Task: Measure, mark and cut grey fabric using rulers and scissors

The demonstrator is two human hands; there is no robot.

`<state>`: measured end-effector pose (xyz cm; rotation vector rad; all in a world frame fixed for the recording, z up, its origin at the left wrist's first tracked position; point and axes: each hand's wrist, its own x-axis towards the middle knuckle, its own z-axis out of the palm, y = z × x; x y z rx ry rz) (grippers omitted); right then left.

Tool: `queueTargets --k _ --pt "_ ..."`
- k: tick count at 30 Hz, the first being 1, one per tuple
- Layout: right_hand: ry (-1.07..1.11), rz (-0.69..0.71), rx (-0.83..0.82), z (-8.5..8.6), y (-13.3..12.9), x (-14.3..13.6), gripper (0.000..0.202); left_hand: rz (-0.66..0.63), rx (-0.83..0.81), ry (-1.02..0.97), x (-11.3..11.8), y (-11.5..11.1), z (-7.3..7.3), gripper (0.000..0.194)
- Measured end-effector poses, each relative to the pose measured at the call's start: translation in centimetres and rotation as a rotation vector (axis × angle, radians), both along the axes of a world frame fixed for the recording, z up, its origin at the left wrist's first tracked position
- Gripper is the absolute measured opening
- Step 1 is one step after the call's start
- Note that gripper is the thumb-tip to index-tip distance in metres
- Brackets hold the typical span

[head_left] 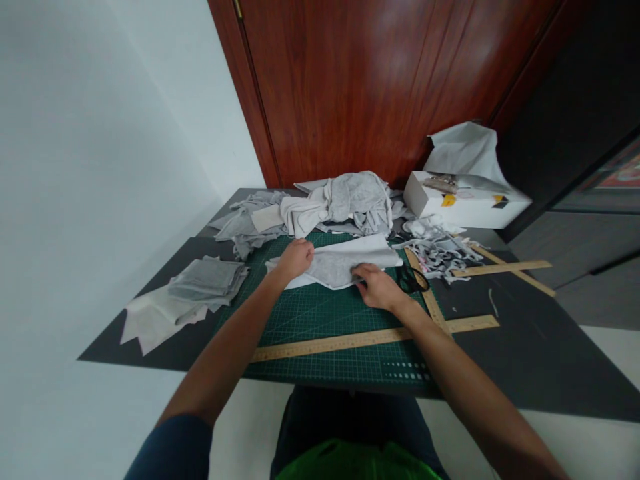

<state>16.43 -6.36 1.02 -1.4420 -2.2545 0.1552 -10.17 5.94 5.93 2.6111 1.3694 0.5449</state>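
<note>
A piece of grey fabric [333, 268] lies over white material [367, 249] on the green cutting mat [320, 313]. My left hand [297, 258] is closed in a pinch at the fabric's upper left edge. At its lower right edge, my right hand [375, 285] pinches the grey fabric between thumb and fingers. Black scissors [414, 279] lie just right of my right hand. The fingertips of both hands are partly hidden against the cloth.
Wooden rulers [335, 343] lie across the mat and to the right. Grey fabric heaps [350, 200] line the back. Folded cloth [207, 280] sits at left. Fabric scraps [435, 253] and a white box [467, 207] are at back right, before a wooden door [380, 87].
</note>
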Motion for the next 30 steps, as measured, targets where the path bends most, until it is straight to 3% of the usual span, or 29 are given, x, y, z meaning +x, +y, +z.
queueTargets --k 2,4,7,10,13,17,21,23,27,28,30 --pt "-0.038 -0.013 0.028 -1.0 0.6 0.2 0.041 -0.089 0.016 -0.012 -0.1 -0.8 -0.5 0.014" --pt "-0.062 -0.041 0.026 -1.6 1.1 0.6 0.033 -0.191 -0.032 0.009 -0.4 -1.4 -0.8 0.009" --pt "-0.07 -0.054 -0.01 -1.8 1.6 0.7 0.021 -0.308 -0.16 0.117 -1.1 -2.1 -1.3 0.024" --pt "-0.072 -0.08 -0.038 -1.3 1.5 0.5 0.019 -0.335 -0.222 0.2 -1.6 -2.6 -1.8 0.049" --pt "-0.032 -0.138 -0.025 -0.2 1.1 0.5 0.019 -0.321 -0.205 0.211 -1.5 -3.2 -1.7 0.05" --pt "0.083 -0.221 0.038 2.5 0.5 1.8 0.026 -0.272 -0.218 0.143 -1.0 -3.9 -0.1 0.024" --pt "0.134 -0.297 0.09 5.4 -0.4 3.6 0.025 -0.26 -0.28 -0.04 -0.9 -4.8 2.5 0.023" --pt "0.137 -0.264 0.008 6.5 -1.1 4.5 0.031 -0.305 -0.423 -0.083 -1.1 -5.2 3.4 0.027" --pt "0.16 -0.067 -0.449 7.6 -2.0 5.4 0.054 -0.296 -0.754 -0.054 -1.1 -5.1 3.3 0.04" --pt "0.154 -0.053 -0.519 7.6 -1.9 5.4 0.052 -0.271 -0.723 -0.046 -1.0 -4.8 2.9 0.038" --pt "0.101 -0.103 -0.481 7.3 -1.4 4.9 0.041 -0.227 -0.518 -0.019 -0.6 -4.1 1.9 0.028"
